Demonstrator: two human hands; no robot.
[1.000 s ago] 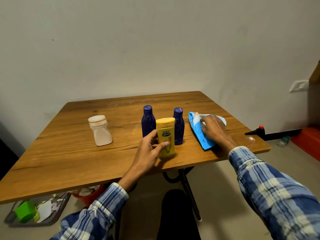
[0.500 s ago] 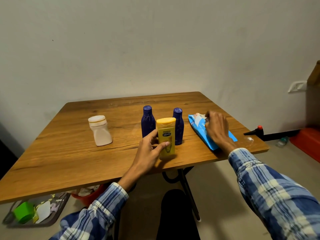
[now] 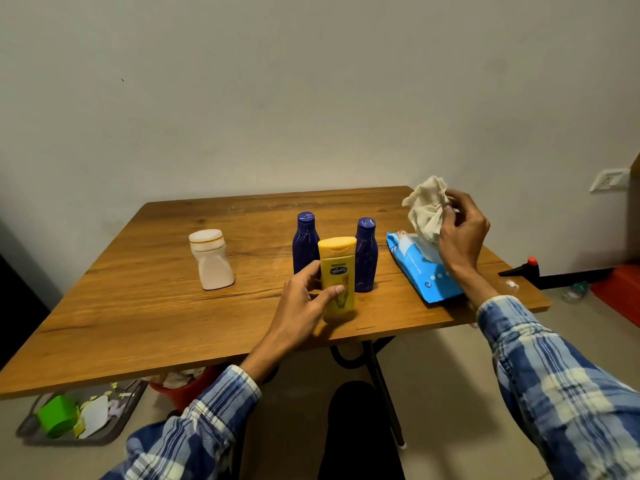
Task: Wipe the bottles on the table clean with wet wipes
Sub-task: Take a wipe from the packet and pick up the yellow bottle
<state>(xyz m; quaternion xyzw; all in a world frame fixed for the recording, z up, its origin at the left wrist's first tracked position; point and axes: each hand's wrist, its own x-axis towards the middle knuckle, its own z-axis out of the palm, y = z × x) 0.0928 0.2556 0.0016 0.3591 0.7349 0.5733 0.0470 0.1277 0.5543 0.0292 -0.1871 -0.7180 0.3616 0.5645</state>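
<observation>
Gripping bottle on wooden table, left fingers; right fingers pinch wipe; wall behind.

Left grip curled low, right grip raised

We see a yellow bottle, two dark blue bottles, a white jar, a light-blue wipes pack, an off-white wipe, blue-plaid sleeves, and a brown wood-grain desk.
</observation>
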